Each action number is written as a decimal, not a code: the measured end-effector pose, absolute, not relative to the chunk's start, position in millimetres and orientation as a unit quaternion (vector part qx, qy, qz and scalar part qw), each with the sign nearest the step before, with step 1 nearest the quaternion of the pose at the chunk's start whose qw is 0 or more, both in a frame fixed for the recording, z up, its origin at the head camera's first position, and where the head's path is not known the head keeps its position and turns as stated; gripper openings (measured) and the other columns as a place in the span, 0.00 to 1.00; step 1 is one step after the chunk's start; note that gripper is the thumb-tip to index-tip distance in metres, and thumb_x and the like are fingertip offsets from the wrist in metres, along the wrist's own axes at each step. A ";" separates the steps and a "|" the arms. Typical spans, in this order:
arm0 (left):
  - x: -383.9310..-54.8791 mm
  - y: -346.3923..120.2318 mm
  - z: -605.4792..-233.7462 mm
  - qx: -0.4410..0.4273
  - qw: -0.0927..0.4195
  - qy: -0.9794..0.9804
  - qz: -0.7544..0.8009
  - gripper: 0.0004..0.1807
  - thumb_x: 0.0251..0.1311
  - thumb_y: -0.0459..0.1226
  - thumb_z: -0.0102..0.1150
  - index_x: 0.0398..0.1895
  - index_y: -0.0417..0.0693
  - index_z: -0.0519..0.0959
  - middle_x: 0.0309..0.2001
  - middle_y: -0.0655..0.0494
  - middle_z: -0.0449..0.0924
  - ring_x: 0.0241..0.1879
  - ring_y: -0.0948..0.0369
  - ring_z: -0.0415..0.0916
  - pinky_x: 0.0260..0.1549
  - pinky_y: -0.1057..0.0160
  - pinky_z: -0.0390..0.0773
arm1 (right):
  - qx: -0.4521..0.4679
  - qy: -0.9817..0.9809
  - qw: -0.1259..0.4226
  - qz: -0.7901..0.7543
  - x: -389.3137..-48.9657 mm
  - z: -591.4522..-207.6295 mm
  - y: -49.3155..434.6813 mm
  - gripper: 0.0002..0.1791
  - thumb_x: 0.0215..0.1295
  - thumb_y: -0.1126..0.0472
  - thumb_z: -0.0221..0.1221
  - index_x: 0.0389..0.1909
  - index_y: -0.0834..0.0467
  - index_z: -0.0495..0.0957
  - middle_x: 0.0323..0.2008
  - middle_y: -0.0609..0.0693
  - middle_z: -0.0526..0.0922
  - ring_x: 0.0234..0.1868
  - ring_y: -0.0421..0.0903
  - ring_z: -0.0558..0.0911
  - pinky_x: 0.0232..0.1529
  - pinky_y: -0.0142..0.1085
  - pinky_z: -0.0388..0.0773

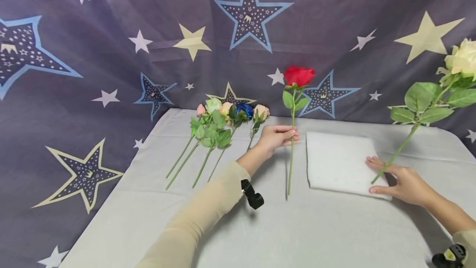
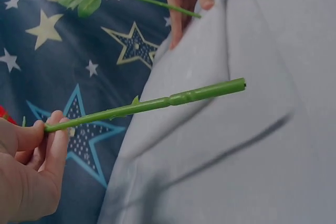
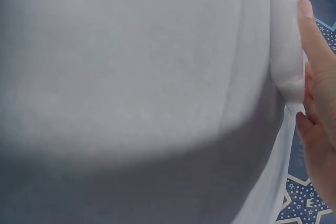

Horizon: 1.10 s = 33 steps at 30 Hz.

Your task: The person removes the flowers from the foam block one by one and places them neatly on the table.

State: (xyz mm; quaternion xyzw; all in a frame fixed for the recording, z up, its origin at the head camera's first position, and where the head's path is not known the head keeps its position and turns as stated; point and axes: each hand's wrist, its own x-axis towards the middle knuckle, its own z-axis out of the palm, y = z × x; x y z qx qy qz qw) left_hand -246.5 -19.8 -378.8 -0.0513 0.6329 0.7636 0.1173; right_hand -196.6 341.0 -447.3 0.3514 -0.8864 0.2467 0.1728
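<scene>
My left hand (image 1: 277,137) pinches a red rose (image 1: 298,76) by its stem and holds it upright, left of a flat white block (image 1: 340,162) on the table. In the left wrist view, the green stem (image 2: 191,96) runs out past the fingertips, its cut end free above the table. At the block's right end lies my right hand (image 1: 409,183), thumb and fingers spread and touching it. A cream rose (image 1: 461,59) leans to the right, its lower stem crossing between that thumb and forefinger. The right wrist view has the thumb (image 3: 312,38) along the block's edge.
Several other flowers lie at the table's back left, among them a blue one (image 1: 243,111) and a peach rose (image 1: 261,113). A star-patterned curtain (image 1: 208,7) hangs behind the grey-white tablecloth (image 1: 148,226).
</scene>
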 end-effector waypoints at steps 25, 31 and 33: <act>-228.6 -90.2 -399.3 -0.130 0.208 0.707 0.663 0.15 0.61 0.27 0.58 0.52 0.33 0.79 0.47 0.37 0.84 0.32 0.60 0.87 0.40 0.65 0.87 | 0.345 -0.888 0.177 0.245 -196.6 -448.5 343.4 0.47 0.26 0.56 0.79 0.58 0.54 0.78 0.61 0.18 0.59 0.62 0.09 0.54 0.60 0.02 0.45; -226.7 -96.7 -401.6 -0.145 0.221 0.728 0.632 0.14 0.62 0.28 0.58 0.50 0.34 0.81 0.43 0.40 0.86 0.26 0.64 0.85 0.34 0.69 0.87 | 0.346 -0.889 0.178 0.243 -198.1 -449.5 343.5 0.47 0.25 0.54 0.79 0.58 0.52 0.78 0.61 0.19 0.59 0.62 0.09 0.54 0.61 0.02 0.44; -228.1 -98.1 -402.0 -0.146 0.222 0.733 0.626 0.13 0.62 0.28 0.58 0.50 0.34 0.81 0.42 0.41 0.86 0.26 0.65 0.84 0.32 0.70 0.87 | 0.344 -0.890 0.176 0.242 -199.0 -449.4 343.1 0.47 0.25 0.54 0.79 0.58 0.51 0.77 0.61 0.19 0.59 0.61 0.08 0.54 0.61 0.02 0.44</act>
